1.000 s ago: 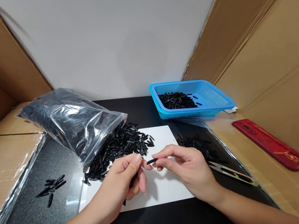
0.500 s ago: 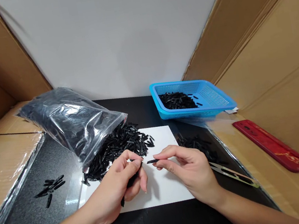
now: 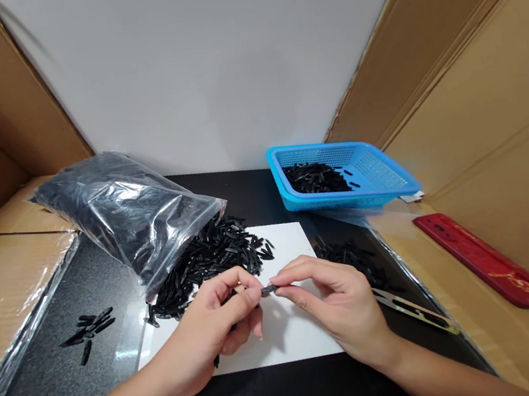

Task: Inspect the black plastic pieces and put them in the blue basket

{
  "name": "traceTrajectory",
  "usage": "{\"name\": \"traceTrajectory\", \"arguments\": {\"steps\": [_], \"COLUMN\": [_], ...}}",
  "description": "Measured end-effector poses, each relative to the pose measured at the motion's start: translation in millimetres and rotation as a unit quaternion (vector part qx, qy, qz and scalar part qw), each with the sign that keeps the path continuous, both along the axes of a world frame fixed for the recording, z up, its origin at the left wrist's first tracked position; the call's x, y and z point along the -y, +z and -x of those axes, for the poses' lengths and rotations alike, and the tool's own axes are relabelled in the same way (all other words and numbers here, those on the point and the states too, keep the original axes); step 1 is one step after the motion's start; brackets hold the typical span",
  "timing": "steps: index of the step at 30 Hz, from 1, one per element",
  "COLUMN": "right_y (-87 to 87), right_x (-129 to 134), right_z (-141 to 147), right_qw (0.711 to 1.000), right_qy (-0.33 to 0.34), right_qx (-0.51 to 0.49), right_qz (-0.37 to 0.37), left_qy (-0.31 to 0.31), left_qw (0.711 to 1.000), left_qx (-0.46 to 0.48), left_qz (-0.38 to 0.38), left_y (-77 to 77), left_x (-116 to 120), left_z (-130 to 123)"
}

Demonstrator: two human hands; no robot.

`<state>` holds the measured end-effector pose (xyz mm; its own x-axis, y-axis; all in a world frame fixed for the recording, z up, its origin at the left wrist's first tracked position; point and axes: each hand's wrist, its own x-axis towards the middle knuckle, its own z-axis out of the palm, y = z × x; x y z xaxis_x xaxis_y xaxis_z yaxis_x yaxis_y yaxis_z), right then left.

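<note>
My left hand (image 3: 258,291) and right hand (image 3: 276,285) pinch a small black piece (image 3: 269,289) between them, fingers nearly closed, over the white sheet (image 3: 288,336). Just beyond my left lies the black pile (image 3: 213,254); farther right, the blue basket (image 3: 380,191).

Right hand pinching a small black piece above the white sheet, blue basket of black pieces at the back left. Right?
One error: the head view shows the blue basket at the back right, not back left. It does hold black pieces, and the right hand is pinching a small black piece above the white sheet.
</note>
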<state>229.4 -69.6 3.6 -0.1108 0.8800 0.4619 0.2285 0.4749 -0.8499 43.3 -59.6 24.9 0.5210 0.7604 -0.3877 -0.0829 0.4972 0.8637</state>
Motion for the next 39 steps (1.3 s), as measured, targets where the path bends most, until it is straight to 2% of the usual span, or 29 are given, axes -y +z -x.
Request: {"name": "traceTrajectory", "arguments": {"steps": [6, 10, 18, 23, 29, 35, 37, 39], "right_y": [2.4, 2.7, 2.0, 1.4, 1.6, 0.0, 1.2, 4.1], "right_x": [1.3, 2.0, 4.2, 4.0, 2.2, 3.6, 1.5, -4.5], "right_z": [2.3, 2.6, 4.1, 5.2, 1.9, 3.5, 2.7, -4.3], "right_qw": [0.996, 0.994, 0.994, 0.999, 1.000, 1.000, 0.999, 0.997], "right_qy": [0.003, 0.010, 0.032, 0.025, 0.021, 0.019, 0.015, 0.006], "right_qx": [0.046, 0.067, 0.065, 0.024, 0.001, 0.006, 0.023, 0.080], "right_qz": [-0.073, -0.091, -0.079, -0.019, 0.010, 0.018, 0.019, 0.012], "left_qy": [-0.004, -0.006, -0.021, -0.022, -0.017, -0.008, 0.004, 0.020], "left_qw": [0.998, 0.996, 0.991, 0.989, 0.992, 0.999, 1.000, 1.000], "left_qx": [-0.049, -0.070, -0.088, -0.084, -0.076, -0.037, -0.026, -0.023], "left_qz": [-0.037, -0.063, -0.103, -0.118, -0.104, -0.033, -0.010, 0.005], "left_y": [-2.9, -2.5, -1.1, -2.9, -4.1, -2.8, -2.3, -2.0], "left_x": [1.9, 2.4, 2.1, 2.1, 2.4, 1.9, 0.9, 0.1], "left_z": [-0.1, -0.8, 0.1, 1.1, -0.5, -1.2, -1.8, -2.5]}}
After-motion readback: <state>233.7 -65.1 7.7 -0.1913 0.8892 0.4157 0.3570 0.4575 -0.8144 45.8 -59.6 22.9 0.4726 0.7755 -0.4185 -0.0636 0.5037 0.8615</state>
